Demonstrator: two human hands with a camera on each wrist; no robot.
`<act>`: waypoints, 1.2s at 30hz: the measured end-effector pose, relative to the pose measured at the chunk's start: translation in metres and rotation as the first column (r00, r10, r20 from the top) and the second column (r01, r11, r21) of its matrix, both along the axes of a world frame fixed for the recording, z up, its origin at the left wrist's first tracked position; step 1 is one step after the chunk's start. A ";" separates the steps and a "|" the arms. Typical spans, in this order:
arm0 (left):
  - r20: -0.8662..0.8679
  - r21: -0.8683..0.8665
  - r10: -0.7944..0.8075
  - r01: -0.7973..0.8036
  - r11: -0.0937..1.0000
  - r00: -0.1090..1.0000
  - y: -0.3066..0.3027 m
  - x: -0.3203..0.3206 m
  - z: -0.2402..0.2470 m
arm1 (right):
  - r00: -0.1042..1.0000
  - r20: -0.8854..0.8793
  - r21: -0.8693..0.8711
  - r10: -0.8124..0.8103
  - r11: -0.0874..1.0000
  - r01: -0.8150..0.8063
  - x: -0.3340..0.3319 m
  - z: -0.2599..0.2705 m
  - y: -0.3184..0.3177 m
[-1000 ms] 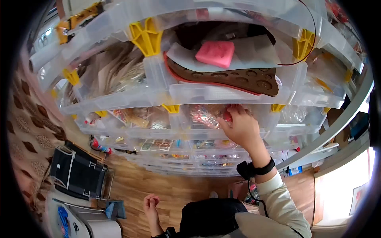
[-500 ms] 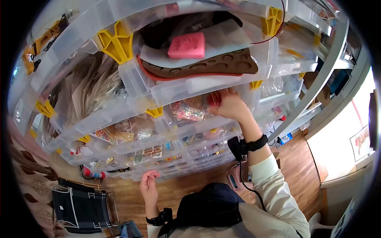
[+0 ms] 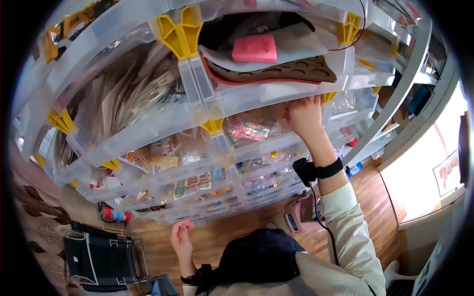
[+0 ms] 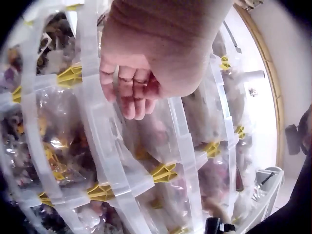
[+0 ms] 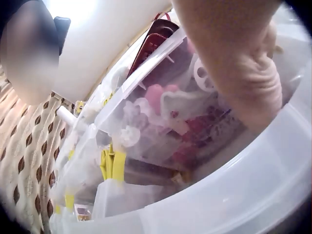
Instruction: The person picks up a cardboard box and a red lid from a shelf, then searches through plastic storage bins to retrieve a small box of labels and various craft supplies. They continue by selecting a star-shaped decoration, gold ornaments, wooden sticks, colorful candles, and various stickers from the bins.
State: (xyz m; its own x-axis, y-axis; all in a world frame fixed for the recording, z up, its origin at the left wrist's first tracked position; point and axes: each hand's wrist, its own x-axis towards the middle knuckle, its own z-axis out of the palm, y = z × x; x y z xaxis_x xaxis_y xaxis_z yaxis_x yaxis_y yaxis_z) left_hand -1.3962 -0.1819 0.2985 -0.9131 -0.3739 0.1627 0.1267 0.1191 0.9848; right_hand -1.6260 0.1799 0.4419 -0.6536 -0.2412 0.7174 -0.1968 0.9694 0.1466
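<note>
My right hand [image 3: 303,118] reaches into a clear plastic bin [image 5: 229,187] in the stacked shelving. Its fingertips are hidden inside, so I cannot tell whether they hold anything. Left of that hand lies a clear bag of colourful small pieces [image 3: 249,130]. The right wrist view shows pink and white pieces [image 5: 155,97] in the bins beyond the wrist. Low in front of the bins hangs my left hand [image 3: 181,241], its fingers loosely bent. In the left wrist view this hand [image 4: 131,83] overlaps the bin fronts and holds nothing.
Above the right hand, a bin holds a pink block-shaped mould [image 3: 255,49] and a brown sheet with round hollows [image 3: 276,75]. Yellow connectors [image 3: 180,32] join the bins. A black folding chair [image 3: 101,256] stands low left, and a pink box [image 3: 294,217] sits on the floor.
The right hand had its fingers at a red round thing in the bin; now it is farther right and deeper, and that red thing no longer shows. The head view has swung.
</note>
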 end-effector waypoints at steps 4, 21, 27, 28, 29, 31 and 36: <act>-0.017 0.016 0.016 -0.016 1.000 1.000 -0.002 0.004 -0.016 | 0.851 0.192 -0.241 0.489 0.864 -0.442 -0.005 0.008 -0.039; 0.042 0.027 0.051 -0.052 0.998 0.998 0.000 0.019 -0.029 | 0.853 0.426 -0.207 0.301 0.950 -0.232 -0.048 0.022 0.002; 0.025 -0.014 -0.002 0.003 1.000 1.000 0.005 0.010 -0.029 | 0.687 0.685 -0.150 0.244 0.969 -0.194 -0.040 0.031 -0.038; 0.023 -0.016 -0.001 0.001 1.000 1.000 0.006 0.010 -0.028 | 0.586 0.738 -0.231 0.334 0.941 -0.246 -0.034 0.037 -0.045; 0.019 -0.017 -0.010 0.011 1.000 1.000 0.007 0.010 -0.026 | 0.585 0.738 -0.233 0.337 0.940 -0.248 -0.039 0.028 -0.045; 0.019 -0.021 -0.019 0.020 1.000 1.000 0.009 0.013 -0.023 | 0.577 0.715 -0.142 0.394 0.891 -0.432 -0.051 0.008 -0.045; 0.069 -0.048 0.040 -0.037 0.998 0.997 0.006 0.024 -0.023 | 0.793 0.540 -0.112 0.282 0.958 -0.264 -0.052 0.031 -0.027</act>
State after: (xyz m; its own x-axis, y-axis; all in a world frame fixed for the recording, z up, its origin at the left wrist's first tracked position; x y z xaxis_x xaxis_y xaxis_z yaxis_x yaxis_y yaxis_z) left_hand -1.3722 -0.1760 0.2753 -0.9078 -0.4027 0.1173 0.0523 0.1686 0.9843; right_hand -1.6776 0.1524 0.4726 -0.8487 -0.4536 0.2720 -0.4924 0.8654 -0.0930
